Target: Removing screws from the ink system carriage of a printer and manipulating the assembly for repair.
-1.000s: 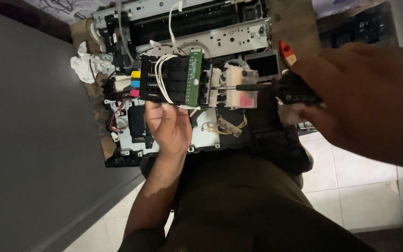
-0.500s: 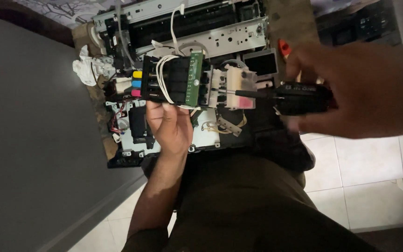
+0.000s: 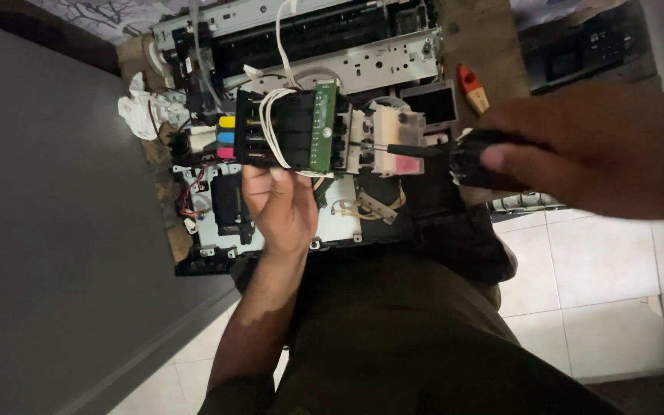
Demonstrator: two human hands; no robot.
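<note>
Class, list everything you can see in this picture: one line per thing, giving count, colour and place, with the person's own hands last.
printer carriage: one, black with green board, white cables and yellow, blue, pink tabs, held centre
screwdriver: one, black handle, tip at the carriage's white end
opened printer chassis: one, grey metal, top
crumpled tissue: one, white, upper left
orange tool: one, upper right
floor tiles: white, right
left hand: under the carriage
right hand: on the screwdriver
</note>
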